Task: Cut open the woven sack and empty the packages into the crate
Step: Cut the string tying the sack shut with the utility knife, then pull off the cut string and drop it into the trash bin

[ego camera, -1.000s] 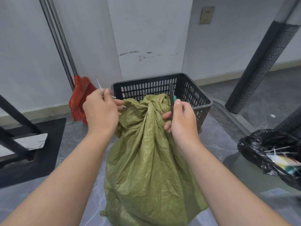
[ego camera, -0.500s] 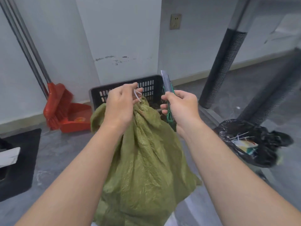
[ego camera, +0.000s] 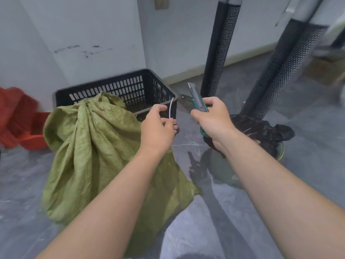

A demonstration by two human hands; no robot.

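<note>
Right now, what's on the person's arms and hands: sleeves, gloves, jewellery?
Nothing worn that shows. The left hand and right hand are bare: no gloves, rings or watch. The left forearm and right forearm are uncovered to the frame edge; no sleeve in view.

Olive-green woven sack [ego camera: 97, 150], black slotted crate [ego camera: 119, 90], green-and-silver utility knife [ego camera: 198, 101], white tie [ego camera: 170, 109], red dustpan [ego camera: 20, 126] at left, black perforated posts [ego camera: 220, 49]

No text, label or number is showing legibly; the knife [ego camera: 198, 101], woven sack [ego camera: 93, 146] and crate [ego camera: 127, 90] are showing no readable marks.
</note>
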